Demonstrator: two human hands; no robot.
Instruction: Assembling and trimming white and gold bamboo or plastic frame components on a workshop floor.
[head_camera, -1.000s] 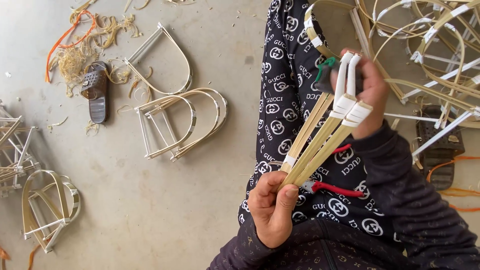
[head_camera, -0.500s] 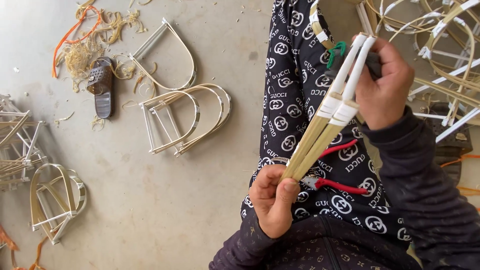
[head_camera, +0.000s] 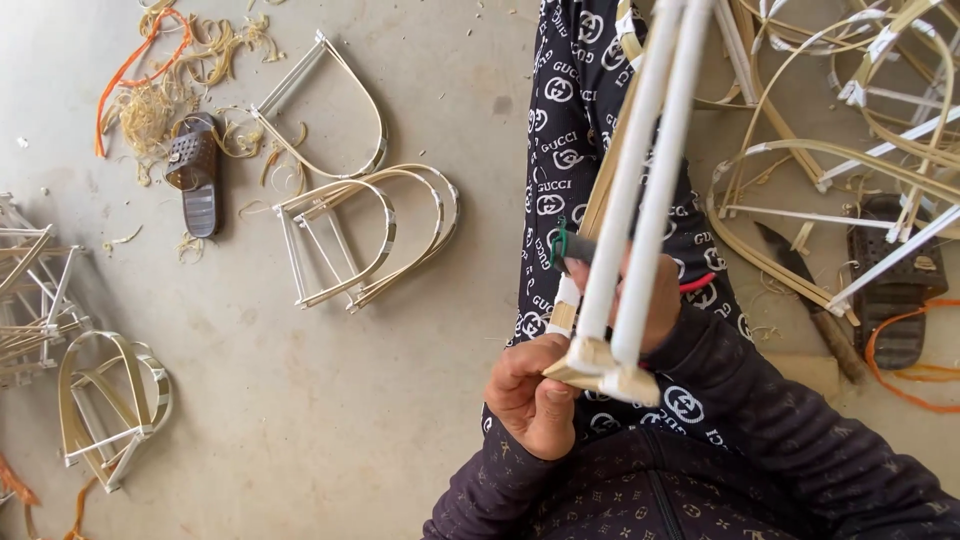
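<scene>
I hold a bundle of bamboo strips, partly wrapped in white, upright over my lap. Its cut ends point toward the camera. My left hand pinches those near ends from the left. Behind the strips, my right hand is closed round the bundle. It also holds a small tool with a green loop on one side and a red part on the other. The strips hide most of the right hand's fingers. My patterned dark trousers lie beneath.
On the concrete floor to the left lie finished D-shaped bamboo frames, more frames at the left edge, a brown sandal and shavings with orange cord. At right are a heap of bent frames, a knife and another sandal.
The bundle has swung from a slant to nearly upright, its far end rising out of the top of view. My right hand has dropped down the strips close to my left hand.
</scene>
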